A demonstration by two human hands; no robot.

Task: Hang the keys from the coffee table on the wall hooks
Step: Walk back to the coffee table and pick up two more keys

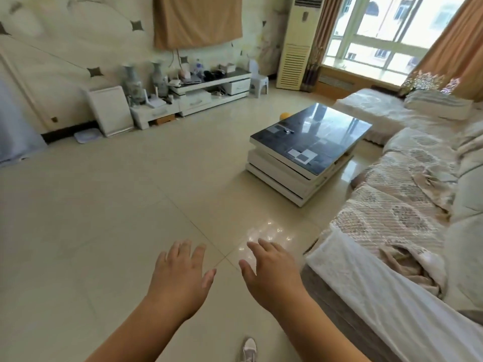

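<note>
A small bunch of keys (287,131) lies on the dark glossy top of the low coffee table (324,150), near its far left edge. The table stands several steps ahead, to the right of centre. My left hand (180,275) and my right hand (271,275) are stretched out low in front of me, palms down, fingers apart, holding nothing. Both hands are far short of the table. No wall hooks are visible.
A long sofa (407,212) with patterned covers runs along the right side, close to my right arm. A white TV cabinet (209,92) with vases and clutter lines the far wall. An orange ball (285,116) sits behind the table. Tiled floor stretches between me and the table.
</note>
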